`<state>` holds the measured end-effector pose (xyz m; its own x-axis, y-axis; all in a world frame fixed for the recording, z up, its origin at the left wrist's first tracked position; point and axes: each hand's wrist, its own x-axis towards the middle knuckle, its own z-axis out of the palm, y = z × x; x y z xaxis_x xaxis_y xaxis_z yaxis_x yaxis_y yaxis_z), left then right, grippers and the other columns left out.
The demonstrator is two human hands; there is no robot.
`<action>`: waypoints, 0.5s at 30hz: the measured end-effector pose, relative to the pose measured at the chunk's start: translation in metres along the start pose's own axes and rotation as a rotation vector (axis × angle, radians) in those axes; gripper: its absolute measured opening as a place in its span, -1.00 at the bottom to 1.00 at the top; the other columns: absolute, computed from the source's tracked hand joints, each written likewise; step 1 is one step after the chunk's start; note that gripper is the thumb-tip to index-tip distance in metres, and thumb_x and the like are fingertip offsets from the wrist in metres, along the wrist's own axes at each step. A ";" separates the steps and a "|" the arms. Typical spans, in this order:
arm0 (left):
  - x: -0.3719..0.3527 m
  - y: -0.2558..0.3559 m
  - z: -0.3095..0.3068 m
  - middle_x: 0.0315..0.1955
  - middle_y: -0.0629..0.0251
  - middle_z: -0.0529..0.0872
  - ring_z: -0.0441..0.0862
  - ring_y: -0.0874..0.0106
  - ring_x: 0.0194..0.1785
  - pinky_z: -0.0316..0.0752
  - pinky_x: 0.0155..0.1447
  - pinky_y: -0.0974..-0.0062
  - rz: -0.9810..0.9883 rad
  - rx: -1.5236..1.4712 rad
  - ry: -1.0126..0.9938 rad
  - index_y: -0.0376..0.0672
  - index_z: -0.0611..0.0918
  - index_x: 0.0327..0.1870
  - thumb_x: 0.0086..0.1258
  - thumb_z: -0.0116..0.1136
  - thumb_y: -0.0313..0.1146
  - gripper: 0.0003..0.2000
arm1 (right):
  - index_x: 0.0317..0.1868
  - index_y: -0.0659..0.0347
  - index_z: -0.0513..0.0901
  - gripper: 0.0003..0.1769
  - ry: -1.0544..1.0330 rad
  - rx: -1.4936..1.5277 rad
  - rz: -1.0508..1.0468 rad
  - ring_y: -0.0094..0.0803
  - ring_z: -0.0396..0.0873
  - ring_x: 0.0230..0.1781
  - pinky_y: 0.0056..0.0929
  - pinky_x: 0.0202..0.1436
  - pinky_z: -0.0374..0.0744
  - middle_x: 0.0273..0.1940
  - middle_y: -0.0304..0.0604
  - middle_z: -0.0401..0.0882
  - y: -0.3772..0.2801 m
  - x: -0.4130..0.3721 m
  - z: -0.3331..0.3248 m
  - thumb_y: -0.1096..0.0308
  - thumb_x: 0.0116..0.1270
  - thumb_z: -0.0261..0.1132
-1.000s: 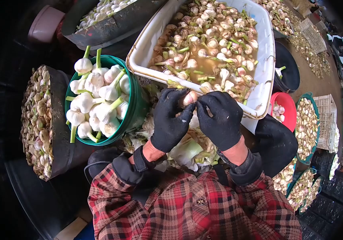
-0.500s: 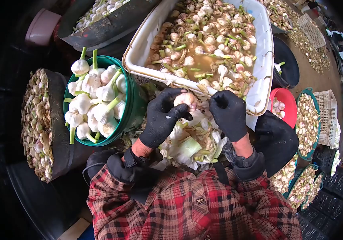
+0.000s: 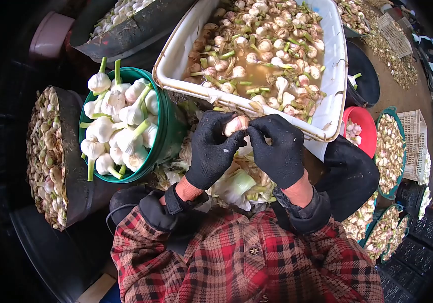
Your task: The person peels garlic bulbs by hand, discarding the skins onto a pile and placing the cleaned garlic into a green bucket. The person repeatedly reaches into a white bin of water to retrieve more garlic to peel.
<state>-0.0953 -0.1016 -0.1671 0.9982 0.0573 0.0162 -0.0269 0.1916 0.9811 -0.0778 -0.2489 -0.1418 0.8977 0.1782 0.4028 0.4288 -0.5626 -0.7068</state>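
A pinkish-white garlic bulb (image 3: pixel 236 125) is held in my left hand (image 3: pixel 212 147), which wears a black glove. My right hand (image 3: pixel 278 150), gloved in black too, has its fingers pinched together at the bulb's right side; whether they grip its skin is too small to tell. Both hands are just in front of a white tub (image 3: pixel 204 91) of garlic bulbs in brownish water. Peeled skins and leaves (image 3: pixel 236 187) lie below the hands. On the left, a green bucket (image 3: pixel 168 134) is heaped with clean white bulbs with green stems.
A dark container of garlic (image 3: pixel 77 151) stands far left, another at the upper left beside a pink bucket (image 3: pixel 50 35). To the right are a red bowl (image 3: pixel 365 132), a black basin (image 3: pixel 365 76), green baskets of garlic (image 3: pixel 389 156) and a pale crate (image 3: pixel 413 144).
My right hand has moved left to the bulb, closing the gap between the hands. The bulb has turned and sits slightly higher. The view has shifted slightly.
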 end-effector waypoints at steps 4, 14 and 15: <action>0.001 -0.011 -0.007 -0.18 0.19 0.59 0.62 0.47 -0.15 0.60 -0.12 0.50 0.144 0.232 -0.028 -0.37 0.53 -0.05 0.24 0.26 -0.60 -0.73 | -0.38 0.23 0.56 -0.92 0.003 -0.059 -0.046 -0.06 0.58 -0.42 -0.20 -0.36 0.52 -0.47 -0.06 0.55 0.001 -0.001 0.002 0.51 0.10 0.31; -0.002 -0.005 -0.004 -0.21 0.23 0.61 0.63 0.45 -0.20 0.59 -0.22 0.52 -0.085 -0.079 -0.115 -0.31 0.53 0.06 0.28 0.26 -0.55 -0.68 | -0.42 0.23 0.50 -0.87 -0.077 0.077 0.062 -0.02 0.57 -0.50 -0.20 -0.41 0.52 -0.52 -0.05 0.52 0.017 -0.007 0.001 0.49 0.07 0.31; -0.001 -0.005 -0.006 -0.21 0.23 0.61 0.63 0.45 -0.20 0.59 -0.22 0.52 -0.086 -0.079 -0.117 -0.31 0.53 0.06 0.28 0.26 -0.55 -0.68 | -0.42 0.23 0.50 -0.87 -0.076 0.076 0.064 -0.02 0.57 -0.50 -0.20 -0.41 0.52 -0.52 -0.05 0.52 0.018 -0.007 0.000 0.49 0.07 0.31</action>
<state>-0.0966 -0.0964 -0.1731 0.9963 -0.0760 -0.0404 0.0594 0.2679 0.9616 -0.0765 -0.2603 -0.1574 0.9272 0.2064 0.3124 0.3745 -0.5126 -0.7726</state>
